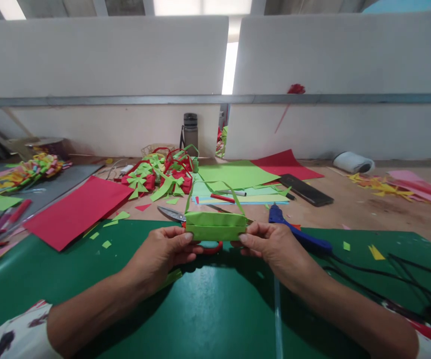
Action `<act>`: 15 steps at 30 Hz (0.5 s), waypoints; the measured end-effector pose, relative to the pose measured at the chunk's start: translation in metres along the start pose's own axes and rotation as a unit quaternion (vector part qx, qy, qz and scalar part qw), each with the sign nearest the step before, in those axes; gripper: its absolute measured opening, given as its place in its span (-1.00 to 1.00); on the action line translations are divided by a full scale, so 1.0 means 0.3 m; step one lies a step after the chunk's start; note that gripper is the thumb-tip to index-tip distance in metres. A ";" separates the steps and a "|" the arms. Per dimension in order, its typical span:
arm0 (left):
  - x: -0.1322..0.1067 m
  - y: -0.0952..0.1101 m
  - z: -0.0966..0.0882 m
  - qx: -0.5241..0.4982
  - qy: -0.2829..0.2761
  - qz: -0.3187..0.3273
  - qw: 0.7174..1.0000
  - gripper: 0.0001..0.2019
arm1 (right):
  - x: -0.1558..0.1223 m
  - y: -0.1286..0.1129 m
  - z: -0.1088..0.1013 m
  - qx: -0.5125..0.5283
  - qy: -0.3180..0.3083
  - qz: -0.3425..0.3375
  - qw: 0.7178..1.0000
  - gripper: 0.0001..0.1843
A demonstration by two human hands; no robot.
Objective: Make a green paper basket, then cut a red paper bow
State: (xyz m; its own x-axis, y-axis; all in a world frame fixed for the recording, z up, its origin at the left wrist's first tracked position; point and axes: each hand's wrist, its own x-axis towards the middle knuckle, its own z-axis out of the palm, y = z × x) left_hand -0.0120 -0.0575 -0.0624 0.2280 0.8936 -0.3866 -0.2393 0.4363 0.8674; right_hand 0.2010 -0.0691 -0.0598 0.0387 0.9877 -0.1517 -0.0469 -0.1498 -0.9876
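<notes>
Between my two hands is a small green paper bag (215,227) with a thin strap handle looping up from its top. My left hand (168,247) pinches its left end between thumb and fingers. At the other end, my right hand (265,242) grips the right corner the same way. The bag is held level above the green mat (215,309). Behind and partly below it lie scissors (171,213) with red handles, mostly covered by the bag. A blue glue gun (299,232) rests just right of my right hand, its black cord trailing right.
Red and green paper pieces (163,177) are heaped at the back left, near a dark bottle (190,132). A red sheet (80,212) lies left. Green sheets (233,173), a pen (233,192) and a black phone (307,189) lie behind the bag. White panels (99,60) stand at the back.
</notes>
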 end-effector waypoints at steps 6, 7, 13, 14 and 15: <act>0.000 -0.005 0.006 -0.013 0.022 0.007 1.000 -0.94 | -0.002 -0.017 0.007 -0.024 -0.002 -0.020 1.000 -0.84; 0.000 -0.005 0.008 -0.012 0.023 0.011 1.000 -0.93 | -0.003 -0.019 0.008 -0.028 -0.002 -0.023 0.999 -0.85; -0.004 -0.004 0.015 -0.007 0.046 0.040 0.998 -0.93 | -0.002 -0.015 0.001 -0.048 -0.012 -0.019 0.999 -0.86; -0.006 -0.005 0.015 -0.004 0.046 0.043 0.998 -0.93 | 0.000 -0.014 0.000 -0.049 -0.016 -0.012 0.999 -0.85; -0.007 -0.006 0.015 0.001 0.041 0.043 0.998 -0.92 | 0.002 -0.013 -0.001 -0.048 -0.017 -0.006 0.999 -0.84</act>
State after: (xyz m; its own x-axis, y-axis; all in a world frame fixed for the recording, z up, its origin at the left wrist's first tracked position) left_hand -0.0079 -0.0606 -0.0617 0.1292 0.9331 -0.3356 -0.2527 0.3583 0.8988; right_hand 0.2016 -0.0680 -0.0560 0.0045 0.9900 -0.1409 0.0485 -0.1409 -0.9888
